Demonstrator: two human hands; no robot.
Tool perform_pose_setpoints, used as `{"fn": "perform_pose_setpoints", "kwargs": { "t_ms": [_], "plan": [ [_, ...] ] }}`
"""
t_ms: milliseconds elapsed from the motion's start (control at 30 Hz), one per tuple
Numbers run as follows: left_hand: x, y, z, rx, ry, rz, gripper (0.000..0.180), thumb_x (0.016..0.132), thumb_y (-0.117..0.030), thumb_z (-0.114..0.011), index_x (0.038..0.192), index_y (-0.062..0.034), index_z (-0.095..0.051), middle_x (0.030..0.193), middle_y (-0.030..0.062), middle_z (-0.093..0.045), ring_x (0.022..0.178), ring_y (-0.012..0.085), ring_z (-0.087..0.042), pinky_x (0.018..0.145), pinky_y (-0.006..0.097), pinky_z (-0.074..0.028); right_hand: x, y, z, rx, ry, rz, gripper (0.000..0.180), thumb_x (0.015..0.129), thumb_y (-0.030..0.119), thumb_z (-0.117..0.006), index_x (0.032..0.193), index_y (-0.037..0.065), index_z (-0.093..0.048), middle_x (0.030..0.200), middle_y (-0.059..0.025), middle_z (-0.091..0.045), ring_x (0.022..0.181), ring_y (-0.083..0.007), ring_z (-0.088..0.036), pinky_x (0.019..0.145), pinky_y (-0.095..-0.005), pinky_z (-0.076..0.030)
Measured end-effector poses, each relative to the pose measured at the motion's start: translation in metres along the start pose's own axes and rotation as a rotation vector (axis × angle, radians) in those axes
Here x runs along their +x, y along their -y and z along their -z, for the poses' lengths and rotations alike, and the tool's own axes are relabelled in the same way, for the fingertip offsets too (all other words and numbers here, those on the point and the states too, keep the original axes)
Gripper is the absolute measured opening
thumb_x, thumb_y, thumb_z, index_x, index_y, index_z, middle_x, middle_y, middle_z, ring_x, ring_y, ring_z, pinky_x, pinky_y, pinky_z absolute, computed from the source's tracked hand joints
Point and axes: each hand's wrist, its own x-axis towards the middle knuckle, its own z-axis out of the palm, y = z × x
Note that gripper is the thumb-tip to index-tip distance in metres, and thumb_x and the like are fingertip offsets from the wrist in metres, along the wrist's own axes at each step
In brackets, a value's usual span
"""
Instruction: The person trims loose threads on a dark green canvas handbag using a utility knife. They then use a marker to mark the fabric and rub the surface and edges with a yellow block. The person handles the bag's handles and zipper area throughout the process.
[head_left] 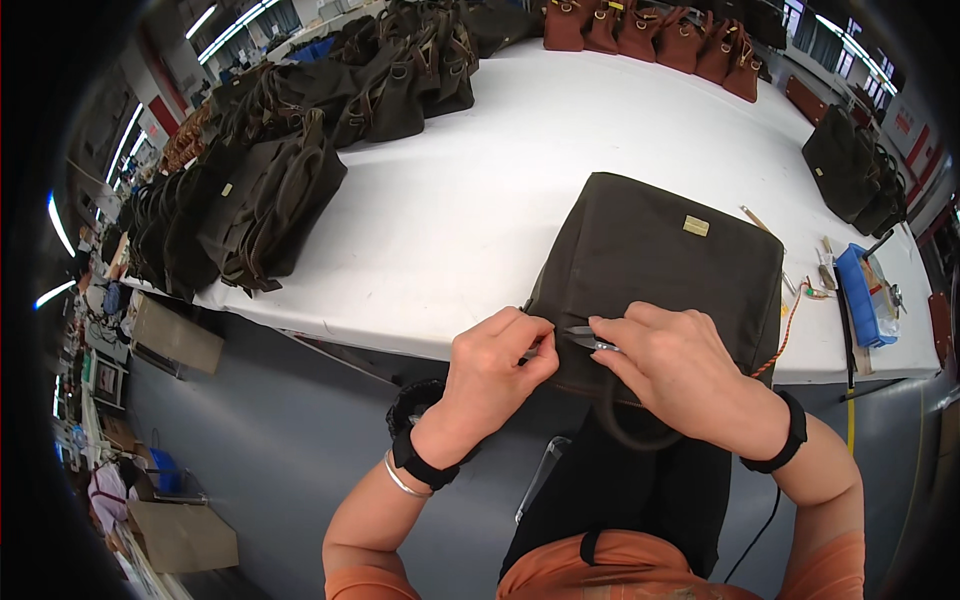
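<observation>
Two hands meet at the near edge of the dark olive handbag (655,270), which lies flat at the white table (500,180) edge, overhanging toward you: your left hand (495,365) pinches the bag's seam between thumb and fingers, and your right hand (680,365) is closed around small thread snips (590,340). With the blades just beside your left fingertips and touching the fabric, a slip could, I judge, nick a finger or cut the canvas instead of a stray thread. Should your pinch loosen, the bag may slide off that edge.

The head camera is looking steeply down from above, close over the white table (480,200). Its fisheye lens is bending the table's edges.
</observation>
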Motion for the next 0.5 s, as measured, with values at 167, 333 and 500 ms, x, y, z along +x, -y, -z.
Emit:
{"fn": "perform_pose_setpoints", "kwargs": {
  "t_ms": [167, 333, 500],
  "plan": [
    [-0.001, 0.002, 0.000, 0.056, 0.020, -0.020, 0.016, 0.072, 0.007, -0.072, 0.085, -0.0021, -0.068, 0.073, 0.0066, -0.064, 0.062, 0.0165, -0.067, 0.055, 0.026, -0.055, 0.006, 0.003, -0.008, -0.014, -0.017, 0.014, 0.015, 0.088, 0.013, -0.069, 0.088, -0.002, -0.064, 0.073, -0.0158, -0.060, 0.061, -0.0358, -0.063, 0.054, -0.0432, -0.050],
    [0.000, 0.002, 0.000, 0.092, 0.012, -0.064, 0.019, 0.070, 0.007, -0.073, 0.085, -0.0030, -0.068, 0.072, 0.0065, -0.064, 0.061, 0.0184, -0.064, 0.053, 0.027, -0.052, 0.007, 0.005, -0.010, -0.053, -0.004, 0.006, 0.013, 0.087, 0.008, -0.067, 0.084, -0.002, -0.061, 0.073, -0.0160, -0.060, 0.061, -0.0362, -0.063, 0.054, -0.0432, -0.050],
    [-0.001, 0.003, 0.001, 0.073, 0.012, -0.041, 0.019, 0.070, 0.007, -0.073, 0.085, -0.0032, -0.068, 0.073, 0.0073, -0.064, 0.061, 0.0198, -0.064, 0.056, 0.029, -0.052, 0.009, 0.002, -0.012, -0.103, 0.011, 0.027, 0.011, 0.086, 0.008, -0.067, 0.086, -0.002, -0.062, 0.074, -0.0151, -0.061, 0.063, -0.0350, -0.064, 0.055, -0.0426, -0.050]
  ]
}}
